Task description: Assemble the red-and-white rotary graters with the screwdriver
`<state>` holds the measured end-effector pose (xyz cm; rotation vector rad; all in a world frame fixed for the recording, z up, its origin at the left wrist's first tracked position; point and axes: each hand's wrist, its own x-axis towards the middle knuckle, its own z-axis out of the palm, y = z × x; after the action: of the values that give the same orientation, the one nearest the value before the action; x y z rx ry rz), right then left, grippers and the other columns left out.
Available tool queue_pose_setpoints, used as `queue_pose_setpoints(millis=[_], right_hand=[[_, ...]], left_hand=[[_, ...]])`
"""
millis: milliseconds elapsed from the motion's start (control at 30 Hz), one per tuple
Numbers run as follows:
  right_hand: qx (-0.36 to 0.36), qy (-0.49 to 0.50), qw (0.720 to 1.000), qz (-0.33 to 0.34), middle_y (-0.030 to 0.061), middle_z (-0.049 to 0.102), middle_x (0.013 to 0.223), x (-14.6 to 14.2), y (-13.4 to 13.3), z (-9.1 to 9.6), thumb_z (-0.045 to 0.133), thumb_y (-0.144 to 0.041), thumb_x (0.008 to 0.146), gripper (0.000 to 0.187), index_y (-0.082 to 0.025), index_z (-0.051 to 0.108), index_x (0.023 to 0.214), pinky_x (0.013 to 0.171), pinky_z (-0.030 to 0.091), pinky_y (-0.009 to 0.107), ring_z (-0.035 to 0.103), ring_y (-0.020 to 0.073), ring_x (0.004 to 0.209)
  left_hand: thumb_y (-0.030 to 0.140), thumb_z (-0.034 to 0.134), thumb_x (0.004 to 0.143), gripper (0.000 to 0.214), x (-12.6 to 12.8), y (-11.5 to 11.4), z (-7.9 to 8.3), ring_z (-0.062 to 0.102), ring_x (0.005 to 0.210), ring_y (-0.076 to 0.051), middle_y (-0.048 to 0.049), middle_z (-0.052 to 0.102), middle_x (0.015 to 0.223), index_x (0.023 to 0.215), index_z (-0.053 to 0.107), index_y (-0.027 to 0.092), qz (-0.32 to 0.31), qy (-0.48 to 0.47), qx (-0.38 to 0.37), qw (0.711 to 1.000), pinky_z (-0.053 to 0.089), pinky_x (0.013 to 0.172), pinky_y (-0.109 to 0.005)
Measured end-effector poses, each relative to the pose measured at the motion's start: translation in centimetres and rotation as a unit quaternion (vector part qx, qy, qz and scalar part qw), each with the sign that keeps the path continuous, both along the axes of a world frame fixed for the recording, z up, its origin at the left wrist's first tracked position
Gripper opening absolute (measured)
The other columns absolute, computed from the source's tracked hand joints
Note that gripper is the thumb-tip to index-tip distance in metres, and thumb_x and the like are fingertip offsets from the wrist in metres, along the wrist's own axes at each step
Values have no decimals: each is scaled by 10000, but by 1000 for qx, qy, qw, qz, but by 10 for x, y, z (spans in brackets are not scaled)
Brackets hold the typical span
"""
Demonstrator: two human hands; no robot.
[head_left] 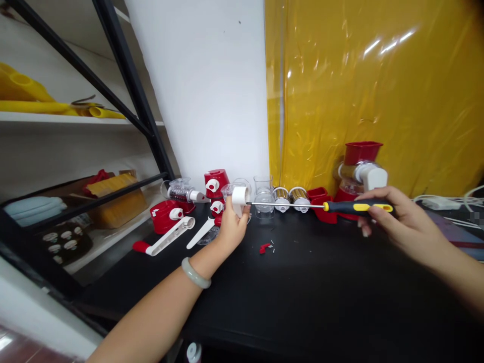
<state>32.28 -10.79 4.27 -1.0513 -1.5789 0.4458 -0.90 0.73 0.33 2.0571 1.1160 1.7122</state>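
Observation:
My left hand [231,227] is closed around a white plastic part [239,194] with a round end, held above the black table. In my right hand [404,224] is a long screwdriver [353,206] with a black and yellow handle, lying level. Its shaft points left and the tip reaches the white part; whether it sits in a screw cannot be made out. Below, on the table [302,292], lie a small red piece [264,248] and several tiny light bits. A white crank handle with a red knob [166,239] lies to the left of my left hand.
Red grater bases [164,217], clear plastic cups [263,196] and metal grater drums [299,198] line the wall. An assembled red and white grater [363,174] stands behind my right hand. White cables [446,201] lie at right; a shelf rack [124,75] stands left.

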Motion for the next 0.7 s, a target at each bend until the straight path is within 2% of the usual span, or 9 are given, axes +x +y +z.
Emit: queue_pose_setpoints(millis=[67,133,200,267,300,367,467,600,700], right_hand=[[-24,7,1000,7,-45,523,492,1,1,-2,512,-549,896,356,-206,497,986,373,394,204,476,106,362],[-24,34,998,42,-40,542,514,1,2,-4,486,-546,909,347,-219,480,1023,376,409,220,495,121,372],[4,79,993,88,5,653,776,0,4,-5,561,-492,883,339,-262,439,1101,497,512,277,620,157,549],[24,109,988,102,16,643,1023,-1,6,-4,673,-413,816,433,-311,401,1136,613,555,321,671,180,711],[26,102,990,90,9,642,1020,-1,6,-4,704,-387,792,458,-315,405,1131,638,555,320,673,178,728],[22,56,997,50,-11,652,820,0,7,-4,682,-406,814,383,-281,446,1088,646,532,293,650,157,663],[8,12,1000,15,-39,586,585,2,9,-9,574,-504,875,306,-238,472,987,553,465,254,563,123,498],[-44,34,998,11,-60,541,515,0,20,-10,566,-555,864,357,-226,456,946,460,404,231,501,105,397],[-55,116,990,56,-25,628,697,-8,33,8,632,-515,832,385,-249,466,1055,593,502,252,613,125,576]], left_hand=[[362,557,880,311,0,0,0,637,706,-174,-49,615,887,1107,459,173,6,10,3,1000,500,674,-296],[337,544,885,307,0,0,0,638,700,-171,-43,609,883,1128,449,174,9,14,2,1000,498,676,-296],[318,531,892,323,0,0,1,643,693,-169,-45,611,902,1164,426,179,7,10,-3,1000,500,680,-300],[311,532,890,330,-1,0,1,646,693,-171,-51,614,917,1172,415,184,9,9,-3,1000,504,683,-307],[308,534,888,325,-1,0,1,646,696,-175,-51,616,911,1164,417,184,12,12,-1,1000,505,683,-310],[294,539,880,315,-2,1,1,645,704,-182,-48,619,887,1152,426,182,14,21,3,1000,506,682,-313],[282,546,867,295,-2,0,-1,639,682,-179,-42,619,863,1125,443,182,16,25,2,1000,502,660,-306],[287,539,869,241,-4,1,-2,636,675,-183,-43,619,838,1068,453,182,29,18,5,999,495,644,-304],[296,534,876,242,-8,1,1,639,658,-184,-54,631,840,1067,443,181,38,9,11,999,490,626,-301]])
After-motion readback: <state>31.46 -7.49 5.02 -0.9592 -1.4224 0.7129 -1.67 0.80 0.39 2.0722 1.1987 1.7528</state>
